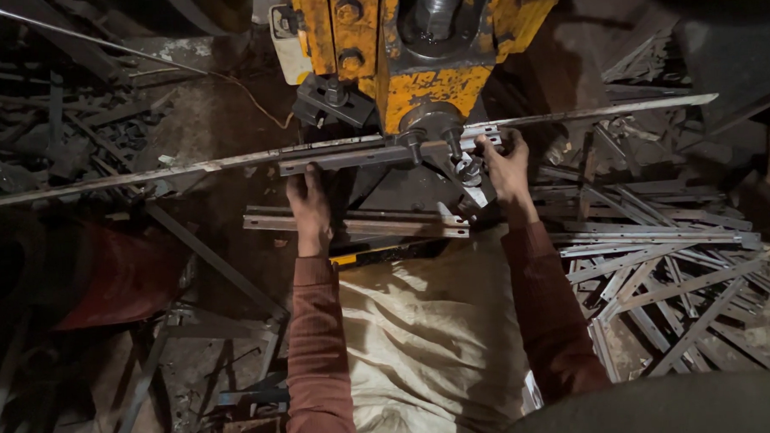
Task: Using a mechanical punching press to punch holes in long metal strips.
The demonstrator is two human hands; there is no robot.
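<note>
- Scrap offcuts (66, 125) lie heaped in the far left corner of the floor.
- Left hand (309, 206) rests fingers-flat against a long metal strip (229, 162), not wrapped around it.
- Yellow press (422, 61) stands over the strip's middle.
- Right hand (507, 168) curls its fingers on the strip beside the press.
- Cut strips (660, 267) pile at the right edge.

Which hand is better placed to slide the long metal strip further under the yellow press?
Probably the right hand: it grips the long metal strip beside the yellow press head. The left hand rests flat, farther out.
</note>
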